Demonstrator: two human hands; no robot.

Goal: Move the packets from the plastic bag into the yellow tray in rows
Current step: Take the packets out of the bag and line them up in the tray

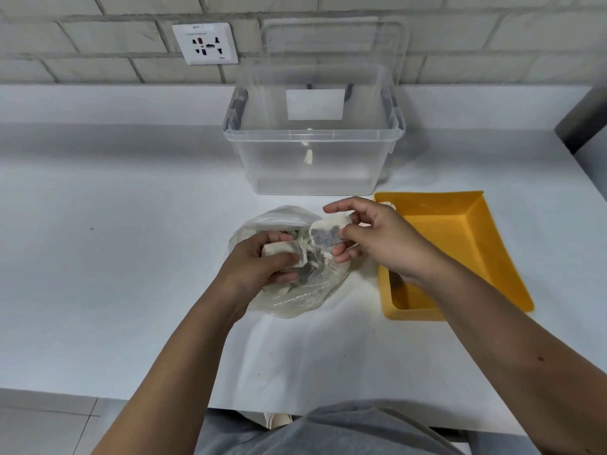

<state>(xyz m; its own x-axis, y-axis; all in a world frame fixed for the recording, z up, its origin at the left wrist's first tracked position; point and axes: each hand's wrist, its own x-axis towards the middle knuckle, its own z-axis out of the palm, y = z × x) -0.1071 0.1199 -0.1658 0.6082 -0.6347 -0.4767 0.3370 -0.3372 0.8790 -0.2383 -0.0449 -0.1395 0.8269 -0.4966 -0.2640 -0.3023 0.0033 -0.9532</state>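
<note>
Pale painted brick wall (98,44) behind, with a square white socket plate (205,43) set into it. Below, smooth white bench (131,257). At the back of it, boxy clear plastic tub (262,165), rounded at the corners, with a white rectangular label (314,104) on its far wall and a clear lid (335,41) leaning upright against the brick. To the right, matte yellow tray (460,231), rectangular with sloped walls, near the tub's front right corner. Just beside the tray on its left, thin crinkled see-through plastic bag (295,297), slumped on the bench, soft packets bunched inside. At the bag's mouth, left hand (259,267), fingers curled round a pale papery packet (279,249). Over the bag's right edge, right hand (384,241), thumb and fingers pinching a second packet (323,236): soft, pillow-shaped, off-white, with dark grey contents showing through. Small pale lump (389,205) in the tray's far left corner, mostly hidden by the right hand, too little seen to name.
</note>
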